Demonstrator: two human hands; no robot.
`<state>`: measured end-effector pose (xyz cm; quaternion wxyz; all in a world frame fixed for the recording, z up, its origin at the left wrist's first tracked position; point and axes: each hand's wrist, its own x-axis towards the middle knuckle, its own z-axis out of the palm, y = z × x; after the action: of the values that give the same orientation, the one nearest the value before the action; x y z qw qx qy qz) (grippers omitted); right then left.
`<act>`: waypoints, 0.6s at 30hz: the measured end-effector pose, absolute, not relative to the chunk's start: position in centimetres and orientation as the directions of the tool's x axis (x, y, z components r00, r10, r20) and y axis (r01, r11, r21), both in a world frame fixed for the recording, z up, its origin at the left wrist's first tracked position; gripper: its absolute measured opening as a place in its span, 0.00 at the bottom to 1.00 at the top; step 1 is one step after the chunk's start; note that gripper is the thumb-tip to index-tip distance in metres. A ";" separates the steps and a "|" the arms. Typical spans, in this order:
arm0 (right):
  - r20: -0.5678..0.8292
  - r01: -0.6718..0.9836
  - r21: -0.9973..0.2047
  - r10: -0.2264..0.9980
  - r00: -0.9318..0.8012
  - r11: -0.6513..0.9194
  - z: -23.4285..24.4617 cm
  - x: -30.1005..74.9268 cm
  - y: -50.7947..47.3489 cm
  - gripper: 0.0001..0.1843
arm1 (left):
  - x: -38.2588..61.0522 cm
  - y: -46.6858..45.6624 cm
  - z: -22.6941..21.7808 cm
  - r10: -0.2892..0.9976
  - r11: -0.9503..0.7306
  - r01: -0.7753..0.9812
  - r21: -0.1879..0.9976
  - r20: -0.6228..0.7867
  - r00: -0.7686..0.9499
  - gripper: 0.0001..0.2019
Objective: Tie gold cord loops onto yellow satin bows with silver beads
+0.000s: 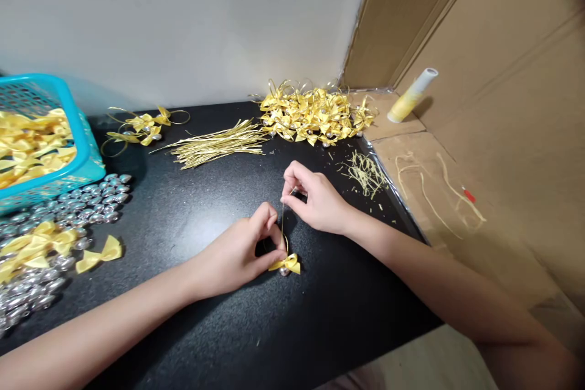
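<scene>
My left hand (249, 250) pinches a yellow ribbon bow (293, 264) between thumb and finger, near the middle of the black table. Just below the bow sits a small silver bell-like bead (284, 271). From the bow a thin gold cord (282, 219) runs upward, pulled straight, to my right hand (315, 198), whose thumb and forefinger are closed on its upper end. Part of the cord curves in a loop behind the left fingertips, where the knot or join is hidden.
At left stand a blue basket (75, 140) of yellow bows, many silver beads (98, 201) and loose bows (100, 255). Gold cords (219, 145) lie behind my hands, near a pile of beaded bows (315, 113). Cord scraps (365, 173) and a whitish-yellow tube (412, 95) are at right.
</scene>
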<state>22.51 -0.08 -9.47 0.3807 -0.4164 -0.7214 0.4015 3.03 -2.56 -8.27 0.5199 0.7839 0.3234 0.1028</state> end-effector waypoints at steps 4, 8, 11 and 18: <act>0.209 0.315 -0.892 0.914 -0.348 0.324 -9.5 22.6 0.0 0.14 | 3.0 -2.6 -8.3 0.620 -0.234 0.395 0.888 -0.176 0.765 0.15; 0.195 0.292 -0.905 0.911 -0.364 0.310 -9.4 22.8 0.2 0.13 | 3.0 -2.5 -8.2 0.633 -0.163 0.371 0.914 -0.191 0.750 0.14; 0.181 0.277 -0.912 0.901 -0.393 0.304 -8.7 22.7 0.5 0.10 | 2.8 -2.1 -8.1 0.658 -0.101 0.400 0.911 -0.240 0.713 0.14; 0.249 0.334 -0.838 0.846 -0.471 0.433 -7.0 22.2 1.5 0.06 | 2.6 -0.6 -8.1 0.711 0.067 0.370 0.926 -0.305 0.634 0.13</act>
<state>22.15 1.53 -6.99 0.3445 -0.3815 -0.7730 0.3717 2.59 -0.59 -8.12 0.6084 0.6684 0.4044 0.1399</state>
